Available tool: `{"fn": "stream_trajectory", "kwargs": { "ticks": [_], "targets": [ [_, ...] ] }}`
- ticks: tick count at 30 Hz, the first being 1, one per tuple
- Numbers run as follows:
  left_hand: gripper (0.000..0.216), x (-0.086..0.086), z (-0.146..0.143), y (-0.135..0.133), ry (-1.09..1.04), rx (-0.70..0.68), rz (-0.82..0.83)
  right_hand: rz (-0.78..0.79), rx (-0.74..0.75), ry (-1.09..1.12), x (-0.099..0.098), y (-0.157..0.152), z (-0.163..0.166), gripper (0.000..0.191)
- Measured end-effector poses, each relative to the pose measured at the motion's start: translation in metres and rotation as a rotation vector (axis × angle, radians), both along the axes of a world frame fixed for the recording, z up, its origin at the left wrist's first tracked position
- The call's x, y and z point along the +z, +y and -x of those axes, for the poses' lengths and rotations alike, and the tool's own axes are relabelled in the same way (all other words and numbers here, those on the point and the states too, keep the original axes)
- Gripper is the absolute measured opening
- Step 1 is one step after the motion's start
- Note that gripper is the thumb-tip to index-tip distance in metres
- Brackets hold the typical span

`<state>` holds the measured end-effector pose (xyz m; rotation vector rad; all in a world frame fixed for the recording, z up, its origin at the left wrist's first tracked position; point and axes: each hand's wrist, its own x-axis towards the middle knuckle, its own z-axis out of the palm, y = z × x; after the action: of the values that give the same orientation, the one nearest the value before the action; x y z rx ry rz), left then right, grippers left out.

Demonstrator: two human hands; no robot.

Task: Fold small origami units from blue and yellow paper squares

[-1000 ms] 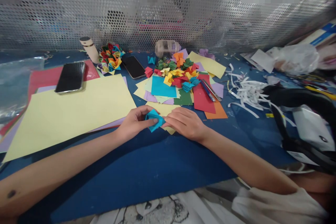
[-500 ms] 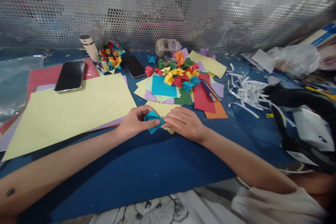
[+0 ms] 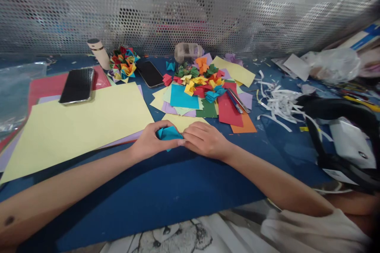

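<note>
A folded piece of blue origami paper (image 3: 170,133) is between my two hands, just above the front part of the blue tabletop. My left hand (image 3: 150,139) grips it, thumb along the near side and fingers behind. At its right tip, the curled fingers of my right hand (image 3: 204,139) pinch the paper; their tips are partly hidden. Behind the hands lies a pale yellow sheet (image 3: 184,121). Beyond that, a flat blue paper square (image 3: 184,97) rests on a stack of coloured papers, beside a pile of small folded pieces (image 3: 202,81) in several colours.
Large yellow sheets (image 3: 86,122) with a phone (image 3: 77,85) cover the left. Behind stand a white cylinder (image 3: 99,53), an origami cluster (image 3: 123,64), a second phone (image 3: 150,73) and a clear jar (image 3: 188,52). Rightward are pens (image 3: 237,101), paper strips (image 3: 279,101) and a black-strapped device (image 3: 350,142).
The blue origami piece has turned and flattened between my hands. My left thumb now reaches further right along its near edge, close to my right fingertips.
</note>
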<state>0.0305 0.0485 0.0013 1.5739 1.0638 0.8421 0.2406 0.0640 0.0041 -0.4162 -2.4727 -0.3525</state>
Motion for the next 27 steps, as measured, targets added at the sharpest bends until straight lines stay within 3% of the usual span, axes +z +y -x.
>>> {"fn": "stream_trajectory", "kwargs": {
  "ticks": [8,15,19,23,27],
  "targets": [
    [0.032,-0.007,0.0014,0.0033,-0.392,0.024,0.199,-0.089,-0.098,0.002,0.0028,0.0017,-0.0023,0.023],
    [0.017,-0.0084,0.0003,0.0055,-0.41,0.027,0.201,-0.101,-0.059,-0.012,0.001,0.0007,-0.0024,0.017],
    [0.018,-0.0089,-0.0011,0.005,-0.389,0.051,0.189,0.071,0.011,0.153,-0.0033,0.0015,-0.0043,0.021],
    [0.019,-0.0077,-0.0011,0.0046,-0.364,0.045,0.197,0.414,-0.034,0.399,-0.0023,0.0024,-0.0051,0.012],
    [0.018,-0.0063,-0.0017,0.0051,-0.336,0.013,0.177,0.611,0.027,0.41,-0.0015,0.005,-0.0029,0.022]
  ]
}}
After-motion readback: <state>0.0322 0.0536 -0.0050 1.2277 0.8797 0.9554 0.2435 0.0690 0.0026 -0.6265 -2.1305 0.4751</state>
